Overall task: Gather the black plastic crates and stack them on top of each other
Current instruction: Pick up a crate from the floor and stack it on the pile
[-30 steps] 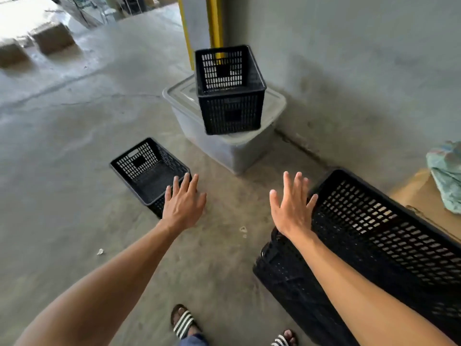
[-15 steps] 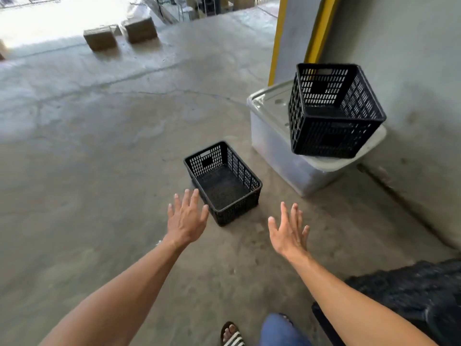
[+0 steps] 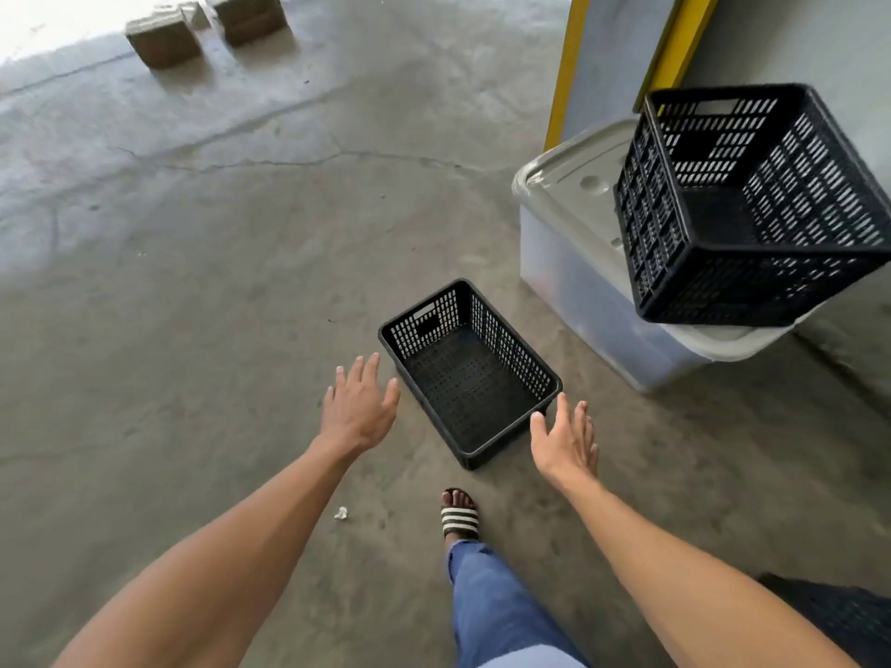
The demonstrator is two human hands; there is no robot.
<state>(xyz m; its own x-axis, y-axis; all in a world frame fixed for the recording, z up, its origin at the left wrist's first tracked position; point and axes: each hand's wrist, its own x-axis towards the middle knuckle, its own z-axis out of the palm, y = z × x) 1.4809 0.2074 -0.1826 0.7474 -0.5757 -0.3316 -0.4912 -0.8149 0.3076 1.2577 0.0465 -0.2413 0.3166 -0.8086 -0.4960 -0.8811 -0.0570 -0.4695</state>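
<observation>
Reaching: both arms are stretching forward and down toward the shallow crate (image 3: 470,376) on the concrete floor (image 3: 193,282).
Left hand (image 3: 359,407): hovering just beside the shallow crate's near-left wall, fingers straight and spread apart, holding nothing, not touching the crate.
Right hand (image 3: 564,438): hovering at the shallow crate's near-right corner, fingers straight and slightly spread, holding nothing; contact with the rim cannot be told.
Shallow crate: sitting upright and empty on the floor, between the two hands, near the storage bin (image 3: 573,262).
Tall crate (image 3: 752,209): sitting on the bin's lid, overhanging its near edge, beside the grey wall (image 3: 795,36).
Third crate (image 3: 848,614): showing only as a black perforated edge at lower right, behind the right forearm.
Footing: one striped sandal (image 3: 459,519) is planted just short of the shallow crate, blue trouser leg (image 3: 496,614) below it.
Background: two blocks (image 3: 207,24) are lying far up the floor; a paper scrap (image 3: 341,513) is lying near the sandal.
</observation>
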